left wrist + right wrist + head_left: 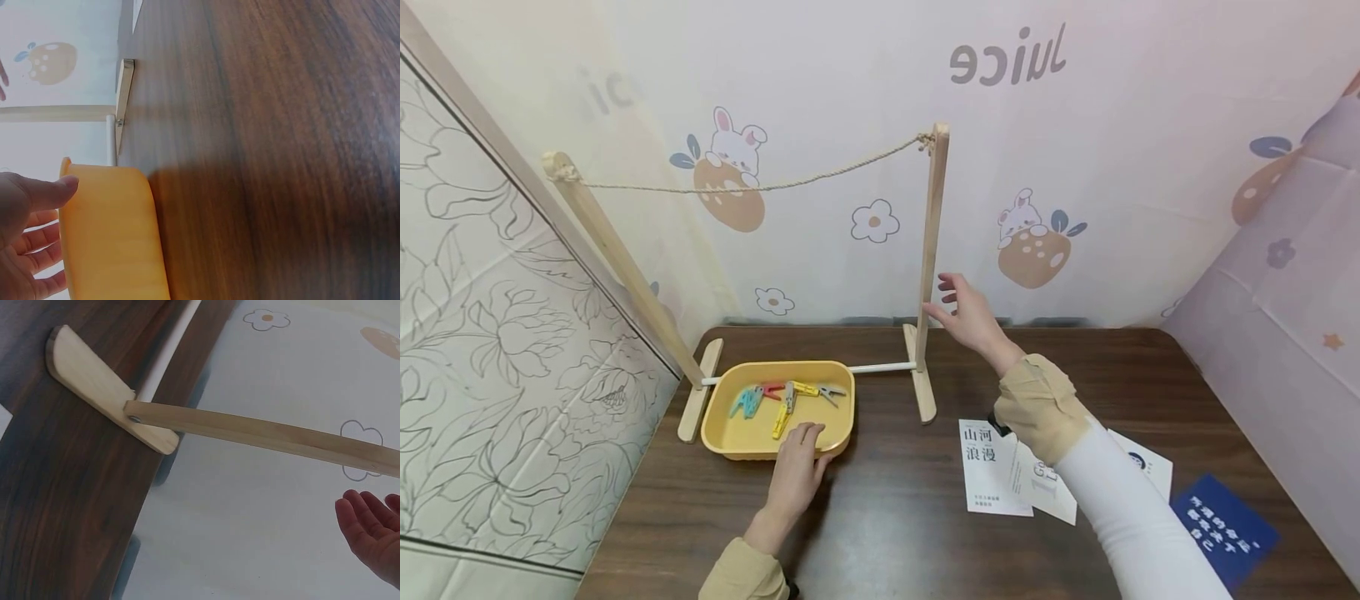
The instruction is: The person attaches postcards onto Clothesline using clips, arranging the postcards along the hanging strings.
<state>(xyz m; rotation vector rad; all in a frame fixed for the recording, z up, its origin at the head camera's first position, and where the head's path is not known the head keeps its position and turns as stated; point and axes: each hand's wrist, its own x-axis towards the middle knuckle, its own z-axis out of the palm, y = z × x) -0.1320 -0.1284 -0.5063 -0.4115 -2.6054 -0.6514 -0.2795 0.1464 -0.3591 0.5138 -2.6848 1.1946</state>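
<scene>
My left hand (pixel 797 471) is at the near right rim of a yellow plastic basin (pixel 722 437). In the left wrist view its thumb (pixel 65 187) lies against the outer wall just below the rim, with the fingers reaching over the other side. Inside the basin are several clothespins: teal ones (pixel 747 402), a red one (pixel 772 390) and yellow-and-grey ones (pixel 782 417). My right hand (pixel 970 315) is raised beside the right wooden post (pixel 931 242) of a small clothesline frame, fingers spread and slightly bent, holding nothing. A gap shows between this hand and the post in the right wrist view.
A rope (pixel 805 181) sags between the right post and the left post (pixel 625 267). A white rod (pixel 883 367) joins their feet behind the basin. Printed white cards (pixel 992 475) and a blue card (pixel 1221 529) lie under and beside my right arm. A patterned curtain hangs behind the table.
</scene>
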